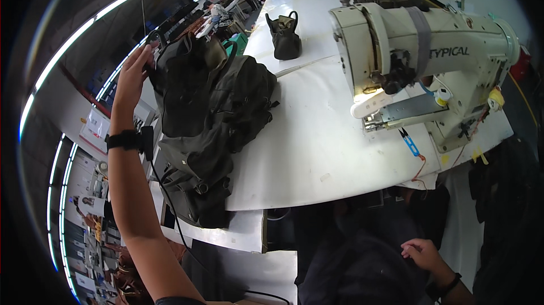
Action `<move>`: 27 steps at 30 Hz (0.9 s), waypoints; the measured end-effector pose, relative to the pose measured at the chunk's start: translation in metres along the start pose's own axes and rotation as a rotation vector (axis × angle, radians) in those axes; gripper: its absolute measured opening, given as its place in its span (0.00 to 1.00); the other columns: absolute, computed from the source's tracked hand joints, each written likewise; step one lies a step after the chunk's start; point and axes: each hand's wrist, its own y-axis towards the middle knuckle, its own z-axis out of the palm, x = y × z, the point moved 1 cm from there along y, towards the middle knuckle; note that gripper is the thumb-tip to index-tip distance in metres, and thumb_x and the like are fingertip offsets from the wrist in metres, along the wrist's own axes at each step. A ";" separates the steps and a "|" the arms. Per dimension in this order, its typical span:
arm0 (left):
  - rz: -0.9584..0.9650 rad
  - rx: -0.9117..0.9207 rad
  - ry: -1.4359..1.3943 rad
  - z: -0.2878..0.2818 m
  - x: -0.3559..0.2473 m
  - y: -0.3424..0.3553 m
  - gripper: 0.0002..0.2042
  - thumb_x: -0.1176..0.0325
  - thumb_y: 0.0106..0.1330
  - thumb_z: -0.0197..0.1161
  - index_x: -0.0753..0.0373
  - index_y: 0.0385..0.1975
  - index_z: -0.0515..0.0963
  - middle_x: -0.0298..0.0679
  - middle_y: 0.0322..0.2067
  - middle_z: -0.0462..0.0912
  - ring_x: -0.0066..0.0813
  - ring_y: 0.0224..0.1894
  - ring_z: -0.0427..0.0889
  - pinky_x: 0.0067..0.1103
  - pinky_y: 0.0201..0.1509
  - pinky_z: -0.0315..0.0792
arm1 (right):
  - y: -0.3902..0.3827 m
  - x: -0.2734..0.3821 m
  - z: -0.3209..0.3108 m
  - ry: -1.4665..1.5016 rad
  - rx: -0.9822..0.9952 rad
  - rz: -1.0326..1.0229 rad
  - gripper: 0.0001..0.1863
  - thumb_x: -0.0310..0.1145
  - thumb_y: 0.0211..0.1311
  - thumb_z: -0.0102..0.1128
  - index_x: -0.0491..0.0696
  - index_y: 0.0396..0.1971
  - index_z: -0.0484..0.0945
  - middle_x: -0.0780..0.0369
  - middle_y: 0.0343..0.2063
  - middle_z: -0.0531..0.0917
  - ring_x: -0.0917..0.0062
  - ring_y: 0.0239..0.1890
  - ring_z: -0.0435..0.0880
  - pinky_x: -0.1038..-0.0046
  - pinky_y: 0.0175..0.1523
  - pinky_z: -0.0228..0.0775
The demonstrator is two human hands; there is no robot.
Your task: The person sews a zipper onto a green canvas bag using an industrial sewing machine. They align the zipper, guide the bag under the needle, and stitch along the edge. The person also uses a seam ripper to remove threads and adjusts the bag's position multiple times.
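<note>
- I see the left hand (pixel 135 70) touching the top of the dark bags (pixel 241 92), piled at the worktop's (pixel 300 152) left; its grip I cannot tell.
- My right hand (pixel 422 254), well apart, is loosely half-open.

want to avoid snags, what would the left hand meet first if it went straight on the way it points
Most likely the dark bag: the left hand points up toward its upper left edge, with fingertips right there, though exact contact and depth are unclear.
</note>
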 end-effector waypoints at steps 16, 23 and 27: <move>0.540 0.559 0.797 0.228 -0.047 -0.089 0.17 0.63 0.66 0.75 0.68 0.21 0.79 0.47 0.20 0.78 0.37 0.21 0.74 0.32 0.29 0.66 | -0.006 0.044 0.033 -0.094 -0.016 -0.118 0.12 0.33 0.74 0.65 0.43 0.50 0.86 0.62 0.35 0.91 0.83 0.36 0.87 0.77 0.45 0.79; 0.689 0.250 0.723 0.210 0.036 -0.240 0.21 0.72 0.66 0.73 0.63 0.17 0.66 0.41 0.18 0.67 0.43 0.22 0.69 0.35 0.31 0.61 | 0.030 0.047 0.054 -0.047 0.098 -0.227 0.13 0.33 0.75 0.65 0.44 0.51 0.86 0.62 0.36 0.90 0.82 0.37 0.87 0.77 0.45 0.79; 0.464 0.066 0.701 0.219 0.054 -0.302 0.21 0.74 0.68 0.71 0.62 0.17 0.65 0.38 0.16 0.63 0.37 0.21 0.65 0.32 0.30 0.56 | 0.049 0.092 0.097 0.191 0.283 -0.272 0.17 0.32 0.79 0.60 0.41 0.61 0.79 0.58 0.45 0.89 0.80 0.43 0.89 0.77 0.50 0.81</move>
